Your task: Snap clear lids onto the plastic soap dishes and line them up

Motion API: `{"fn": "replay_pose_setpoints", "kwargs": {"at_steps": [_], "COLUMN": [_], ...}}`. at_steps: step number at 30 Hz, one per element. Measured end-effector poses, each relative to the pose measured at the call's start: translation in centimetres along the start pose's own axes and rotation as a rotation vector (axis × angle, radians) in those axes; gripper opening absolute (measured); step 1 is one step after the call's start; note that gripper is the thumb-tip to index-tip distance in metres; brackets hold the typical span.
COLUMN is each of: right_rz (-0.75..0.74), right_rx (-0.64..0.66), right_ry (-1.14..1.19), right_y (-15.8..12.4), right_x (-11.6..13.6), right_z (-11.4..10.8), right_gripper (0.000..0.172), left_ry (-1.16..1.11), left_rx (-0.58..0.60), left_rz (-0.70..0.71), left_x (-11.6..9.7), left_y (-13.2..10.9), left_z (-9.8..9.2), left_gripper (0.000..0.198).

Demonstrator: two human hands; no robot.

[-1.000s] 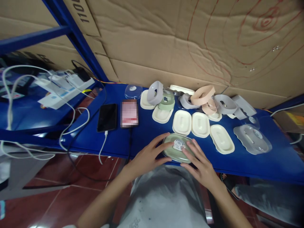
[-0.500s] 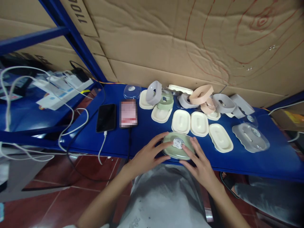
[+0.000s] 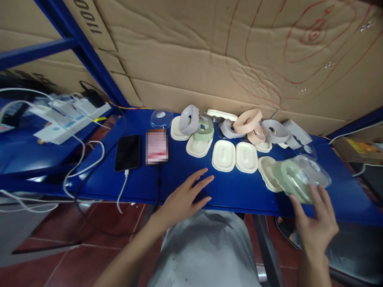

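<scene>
My right hand (image 3: 317,217) has its thumb and fingers on the near right end of a green soap box (image 3: 289,179). The box is slanted and overlaps a cream tray (image 3: 268,175) and a clear lid (image 3: 317,169) with a round label; I cannot tell if it is lifted or resting. My left hand (image 3: 184,199) hovers over the table's front edge, fingers spread, holding nothing. Two more cream trays, a left one (image 3: 224,156) and a right one (image 3: 247,158), lie side by side beyond it.
At the back of the blue table (image 3: 185,179) are grey rings (image 3: 189,120), a peach ring (image 3: 247,120), a green ring (image 3: 204,129) and more trays. To the left lie a black phone (image 3: 127,153) on a white cable and a blurred-screen device (image 3: 157,146). A power strip (image 3: 72,121) sits further left.
The green soap box has gone from between both hands in front of me to the right, with my right hand on it. My left hand stays near its place, now off the box.
</scene>
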State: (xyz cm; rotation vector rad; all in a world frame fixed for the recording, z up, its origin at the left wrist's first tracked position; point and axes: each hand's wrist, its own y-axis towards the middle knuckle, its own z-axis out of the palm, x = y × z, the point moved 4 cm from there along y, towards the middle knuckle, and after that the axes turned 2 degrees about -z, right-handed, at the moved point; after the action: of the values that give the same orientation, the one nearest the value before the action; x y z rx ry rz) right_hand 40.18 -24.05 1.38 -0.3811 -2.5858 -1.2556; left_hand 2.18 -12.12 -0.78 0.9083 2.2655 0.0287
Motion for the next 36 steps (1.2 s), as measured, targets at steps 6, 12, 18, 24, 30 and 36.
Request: {"fn": "replay_pose_setpoints", "kwargs": {"at_steps": [6,12,18,24,30,36], "right_rz": [0.139,0.099,0.082,-0.128,-0.592,-0.676], "right_rx": [-0.003,0.032,0.041,0.073,0.590,0.731], "right_ry": [-0.117,-0.200,-0.293,-0.164,0.185,0.291], "right_y": [-0.3,1.2,2.4,3.4,1.2,-0.8], "right_x": [-4.2,-3.9,-3.8,0.4,11.8,16.8], "right_z": [0.9,3.1,3.9,3.5,8.0,10.4], "right_gripper": [0.074,0.075,0.072,0.054,0.057,0.062], "left_ry": [0.158,0.162,0.165,0.256,0.443,0.590], "left_rx": [0.039,0.067,0.077,0.074,-0.097,-0.092], "left_rz": [0.073,0.054,0.013,0.011,-0.078,-0.097], "left_x": [-0.4,0.0,0.1,-0.4,-0.6,0.9], "left_y": [0.6,0.7,0.7,1.8,4.9,9.7], "left_z": [0.4,0.7,0.7,0.5,-1.9,-4.9], "left_gripper": [0.067,0.062,0.060,0.065,0.054,0.051]}}
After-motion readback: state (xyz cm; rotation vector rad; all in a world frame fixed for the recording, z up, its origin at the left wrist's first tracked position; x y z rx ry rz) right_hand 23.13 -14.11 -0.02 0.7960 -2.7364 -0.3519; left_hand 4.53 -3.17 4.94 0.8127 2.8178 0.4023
